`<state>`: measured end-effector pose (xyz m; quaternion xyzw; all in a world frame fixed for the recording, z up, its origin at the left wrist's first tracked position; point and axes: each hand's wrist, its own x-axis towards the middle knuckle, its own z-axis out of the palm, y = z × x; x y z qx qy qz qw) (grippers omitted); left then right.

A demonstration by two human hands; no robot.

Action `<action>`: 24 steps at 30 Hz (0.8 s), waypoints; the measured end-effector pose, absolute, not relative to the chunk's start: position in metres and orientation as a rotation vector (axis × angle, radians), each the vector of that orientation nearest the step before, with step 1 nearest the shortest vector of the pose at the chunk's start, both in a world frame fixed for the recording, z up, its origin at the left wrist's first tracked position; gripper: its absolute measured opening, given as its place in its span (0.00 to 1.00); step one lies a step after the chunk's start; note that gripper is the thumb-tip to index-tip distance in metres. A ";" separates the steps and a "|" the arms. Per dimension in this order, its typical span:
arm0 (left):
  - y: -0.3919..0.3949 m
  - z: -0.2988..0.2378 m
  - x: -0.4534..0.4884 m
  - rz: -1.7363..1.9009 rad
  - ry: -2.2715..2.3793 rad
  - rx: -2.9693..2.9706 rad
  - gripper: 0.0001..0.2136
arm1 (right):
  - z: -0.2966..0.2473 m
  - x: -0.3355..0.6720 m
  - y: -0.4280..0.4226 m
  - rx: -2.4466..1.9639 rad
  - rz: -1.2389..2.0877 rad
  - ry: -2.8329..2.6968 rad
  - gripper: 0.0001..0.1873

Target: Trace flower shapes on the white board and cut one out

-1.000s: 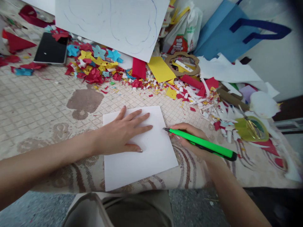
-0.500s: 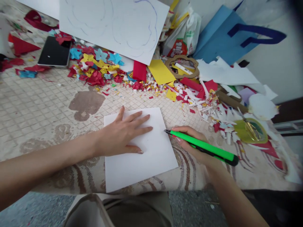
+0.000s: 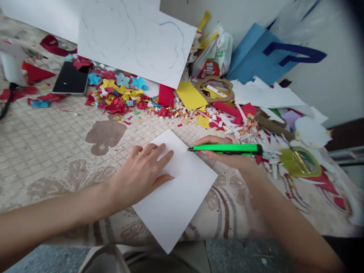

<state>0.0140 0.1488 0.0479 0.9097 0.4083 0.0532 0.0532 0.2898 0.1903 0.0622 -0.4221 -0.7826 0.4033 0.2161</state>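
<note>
My left hand [image 3: 142, 172] lies flat with fingers spread on a blank white sheet of paper [image 3: 179, 197], which sits turned like a diamond on the patterned tablecloth [image 3: 42, 140], one corner hanging over the near edge. My right hand [image 3: 227, 157] grips a green utility knife [image 3: 226, 148], held level just above the sheet's right edge, its dark tip pointing left at the paper.
Red, yellow, blue and white paper scraps [image 3: 119, 91] are heaped across the back. A large white sheet with pen outlines [image 3: 136, 41] leans over them. A black phone [image 3: 71, 78] lies at left, a blue bag [image 3: 256, 53] at back right, scissors on a yellow-green lid [image 3: 298, 161] at right.
The white sheet has been rotated clockwise under my left hand, a corner now over the table edge. My right hand raised the knife from slanted to level. The view shifted down and left.
</note>
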 end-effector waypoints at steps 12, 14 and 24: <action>0.152 0.036 0.010 0.043 0.867 2.765 0.27 | 0.060 0.281 0.190 -1.187 1.047 -2.225 0.12; 0.152 0.039 0.010 -0.001 0.870 2.758 0.28 | 0.059 0.282 0.187 -1.204 1.060 -2.202 0.12; 0.153 0.038 0.009 0.048 0.881 2.784 0.26 | 0.053 0.293 0.184 -1.174 1.121 -2.161 0.13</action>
